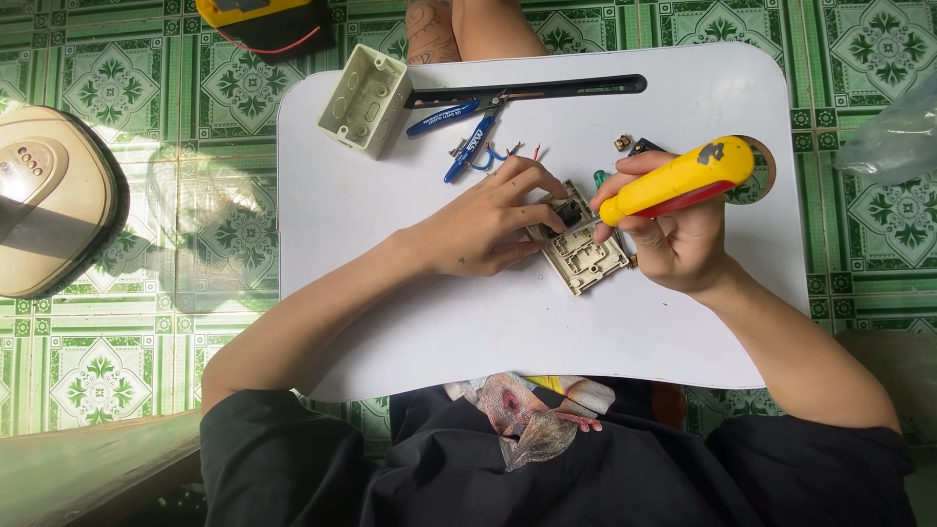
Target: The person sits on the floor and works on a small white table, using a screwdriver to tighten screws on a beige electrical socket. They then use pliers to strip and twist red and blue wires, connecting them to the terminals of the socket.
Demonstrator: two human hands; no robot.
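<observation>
A beige switch plate [584, 258] lies face down on the white lap table [390, 254]. My left hand [488, 224] rests on its left end, fingers pinching a dark module at the plate's top. My right hand [673, 234] grips a yellow-and-red screwdriver [678, 181], its tip pointing into the plate near the dark module. A green-handled tool [599, 179] peeks out behind my right fingers.
A beige wall box [364, 100], blue-handled cutters [464, 132], short wire bits [522, 152] and a small screw [621, 142] lie at the table's far side. A yellow meter [259, 18], a beige round device [44, 195] and a clear bag [893, 132] sit on the green tiled floor.
</observation>
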